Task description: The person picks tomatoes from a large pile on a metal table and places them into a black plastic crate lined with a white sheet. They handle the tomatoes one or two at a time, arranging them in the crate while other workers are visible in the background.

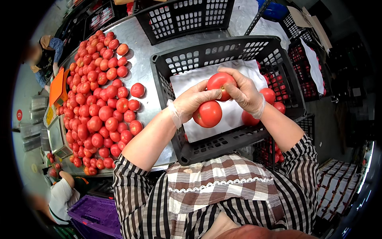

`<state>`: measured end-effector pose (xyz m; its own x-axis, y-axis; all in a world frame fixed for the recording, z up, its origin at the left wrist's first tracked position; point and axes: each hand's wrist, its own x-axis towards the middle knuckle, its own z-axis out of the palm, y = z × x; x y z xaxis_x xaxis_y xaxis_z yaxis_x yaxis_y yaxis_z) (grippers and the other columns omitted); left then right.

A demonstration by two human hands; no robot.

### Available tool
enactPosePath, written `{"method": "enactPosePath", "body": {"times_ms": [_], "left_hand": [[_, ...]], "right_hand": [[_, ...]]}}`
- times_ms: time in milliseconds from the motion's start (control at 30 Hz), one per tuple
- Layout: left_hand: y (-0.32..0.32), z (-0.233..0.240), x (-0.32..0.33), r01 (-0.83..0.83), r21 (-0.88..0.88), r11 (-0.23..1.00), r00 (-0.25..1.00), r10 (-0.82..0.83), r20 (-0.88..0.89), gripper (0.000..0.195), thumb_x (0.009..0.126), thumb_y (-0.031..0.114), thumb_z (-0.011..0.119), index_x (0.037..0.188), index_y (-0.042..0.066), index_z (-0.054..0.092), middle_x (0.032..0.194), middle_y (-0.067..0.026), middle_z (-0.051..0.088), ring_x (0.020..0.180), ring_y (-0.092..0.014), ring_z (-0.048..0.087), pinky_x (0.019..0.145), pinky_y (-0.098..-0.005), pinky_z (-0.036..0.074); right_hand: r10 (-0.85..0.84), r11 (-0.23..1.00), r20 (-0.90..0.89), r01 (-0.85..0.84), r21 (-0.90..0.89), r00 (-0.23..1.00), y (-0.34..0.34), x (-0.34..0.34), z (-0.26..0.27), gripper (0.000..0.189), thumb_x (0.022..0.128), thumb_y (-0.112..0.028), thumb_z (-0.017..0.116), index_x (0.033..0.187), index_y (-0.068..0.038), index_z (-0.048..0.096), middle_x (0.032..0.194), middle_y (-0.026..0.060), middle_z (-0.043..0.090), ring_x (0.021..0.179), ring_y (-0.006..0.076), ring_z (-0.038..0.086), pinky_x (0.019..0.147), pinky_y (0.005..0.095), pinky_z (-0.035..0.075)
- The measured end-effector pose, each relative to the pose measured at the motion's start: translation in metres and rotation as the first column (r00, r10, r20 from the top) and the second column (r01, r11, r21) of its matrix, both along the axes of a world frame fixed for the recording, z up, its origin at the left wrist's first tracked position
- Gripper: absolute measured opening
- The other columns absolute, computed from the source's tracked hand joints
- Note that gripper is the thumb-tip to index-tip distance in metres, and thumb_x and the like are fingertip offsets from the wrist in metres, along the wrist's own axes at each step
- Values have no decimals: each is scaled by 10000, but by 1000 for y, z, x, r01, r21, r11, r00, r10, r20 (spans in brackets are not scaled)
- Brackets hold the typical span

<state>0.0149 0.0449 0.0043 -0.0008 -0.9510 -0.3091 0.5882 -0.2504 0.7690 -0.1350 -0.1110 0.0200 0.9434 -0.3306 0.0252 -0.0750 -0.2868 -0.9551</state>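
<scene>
Both my hands wear clear plastic gloves and are over a black plastic crate. A red tomato is held between them: my right hand grips it from the right, and the thumb and fingers of my left hand are on its left side. A second tomato sits just beneath my left hand, against the palm side. White paper lies in the crate, with several tomatoes at its right side, partly hidden by my right hand and forearm.
Many loose tomatoes cover the left of the metal table. Another black crate stands beyond mine. An orange container is at the far left, a purple crate lower left. Two co-workers are at the left. Filled crates stand at right.
</scene>
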Motion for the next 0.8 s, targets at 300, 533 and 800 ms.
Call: {"method": "enactPosePath", "body": {"times_ms": [300, 533, 800], "left_hand": [[-2, -9, -2, 0, 42, 999, 999, -2, 39, 615, 890, 282, 702, 1394, 58, 429, 1231, -99, 563, 1088, -178, 586, 855, -338, 555], [-1, -5, -1, -90, 24, 996, 994, 89, 57, 575, 899, 231, 684, 1384, 45, 436, 1207, -96, 591, 1081, -181, 598, 867, -331, 547], [2, -11, -1, -45, 89, 995, 992, 34, 121, 580, 899, 227, 684, 1382, 36, 425, 1205, -100, 581, 1043, -183, 611, 842, -341, 557]], "right_hand": [[-118, 954, -14, 117, 276, 993, -8, 5, -16, 346, 999, -343, 546, 1130, -32, 620, 811, 23, 627, 623, 65, 555, 525, 211, 464], [-83, 962, 136, 115, -248, 987, 4, 10, -16, 365, 970, -326, 589, 1159, -15, 580, 950, 126, 662, 791, 196, 645, 698, 305, 532], [-14, 1000, -120, 16, 15, 993, 3, 11, -5, 274, 989, -262, 555, 1028, 8, 582, 801, 116, 646, 585, 127, 588, 529, 276, 494]]}}
